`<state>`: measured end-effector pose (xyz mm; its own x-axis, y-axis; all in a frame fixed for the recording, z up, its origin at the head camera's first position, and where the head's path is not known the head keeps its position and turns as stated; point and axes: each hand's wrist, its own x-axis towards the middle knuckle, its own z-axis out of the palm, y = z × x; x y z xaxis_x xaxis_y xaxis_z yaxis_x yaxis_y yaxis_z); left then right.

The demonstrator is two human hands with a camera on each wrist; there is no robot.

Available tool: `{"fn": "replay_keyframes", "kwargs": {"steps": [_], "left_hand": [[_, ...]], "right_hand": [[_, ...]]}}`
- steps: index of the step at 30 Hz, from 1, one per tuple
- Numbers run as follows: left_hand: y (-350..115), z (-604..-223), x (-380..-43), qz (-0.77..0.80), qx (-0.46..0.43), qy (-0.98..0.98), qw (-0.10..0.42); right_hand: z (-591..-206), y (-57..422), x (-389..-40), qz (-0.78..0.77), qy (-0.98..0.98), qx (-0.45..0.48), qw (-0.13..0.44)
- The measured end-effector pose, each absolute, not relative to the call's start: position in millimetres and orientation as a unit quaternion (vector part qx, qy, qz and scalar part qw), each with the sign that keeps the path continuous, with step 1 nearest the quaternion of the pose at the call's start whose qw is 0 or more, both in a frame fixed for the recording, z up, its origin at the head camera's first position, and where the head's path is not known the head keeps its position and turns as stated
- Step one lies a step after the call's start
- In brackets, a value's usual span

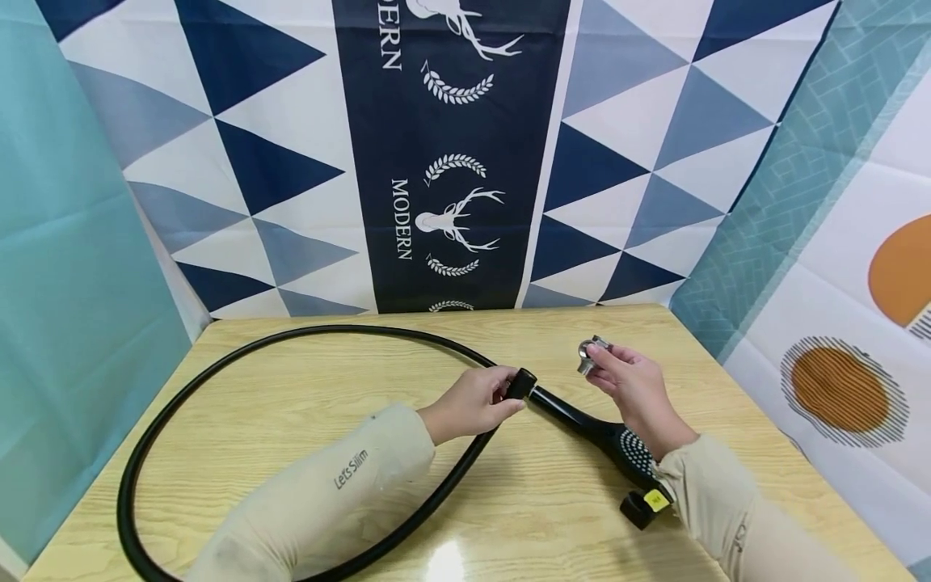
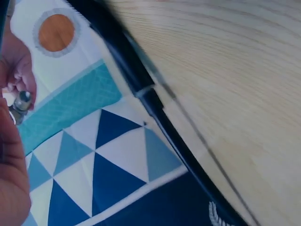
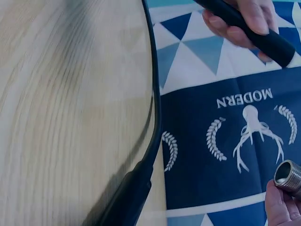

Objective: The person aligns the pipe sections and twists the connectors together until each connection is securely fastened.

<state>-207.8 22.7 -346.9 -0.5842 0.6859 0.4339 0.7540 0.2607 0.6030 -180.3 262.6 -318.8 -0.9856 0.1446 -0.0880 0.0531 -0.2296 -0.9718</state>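
My left hand (image 1: 473,402) grips the black end connector (image 1: 520,384) of a black hose (image 1: 156,420), fingers and thumb curled round it. In the right wrist view this end (image 3: 277,48) shows as a thick cylinder. To its right, my right hand (image 1: 640,396) pinches a shiny metal pipe fitting (image 1: 586,356), raised above the table. The right wrist view shows the fitting's open, threaded mouth (image 3: 286,172). A black shower head (image 1: 631,449) lies on the table below the right forearm, its handle (image 1: 560,408) pointing toward the left hand; the sleeve partly hides it.
The hose makes a wide loop over the left half of the wooden table (image 1: 291,388). A small black piece (image 1: 638,510) with a yellow label (image 1: 656,500) lies beside the shower head. Patterned cloth (image 1: 451,162) hangs behind the table and at both sides.
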Motion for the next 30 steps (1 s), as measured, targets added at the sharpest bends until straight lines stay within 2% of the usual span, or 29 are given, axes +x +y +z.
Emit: {"fn": "replay_keyframes", "kwargs": {"steps": [6,15,19,26,30], "left_hand": [[27.1,-334.8,-198.9,-0.464,-0.39,-0.794,-0.039],[28.6,-340.8,-205.3,-0.452,-0.387,-0.799,-0.084],[27.5,-343.6,-209.1,-0.439,-0.391,-0.805,-0.081],[26.8,-340.3,-214.7,-0.385,-0.437,-0.812,-0.035],[22.3,-338.8,-216.4,-0.374,-0.451,-0.81,-0.035]], "right_hand": [[-317.9,253.8,-174.7,0.769,-0.635,-0.061,0.031],[-322.3,239.5,-174.3,0.809,-0.586,-0.03,0.032],[-326.3,229.0,-175.1,0.81,-0.584,-0.014,0.045],[-330.2,216.1,-178.9,0.823,-0.562,0.029,0.079],[-330.6,206.3,-178.8,0.831,-0.547,0.044,0.092]]}}
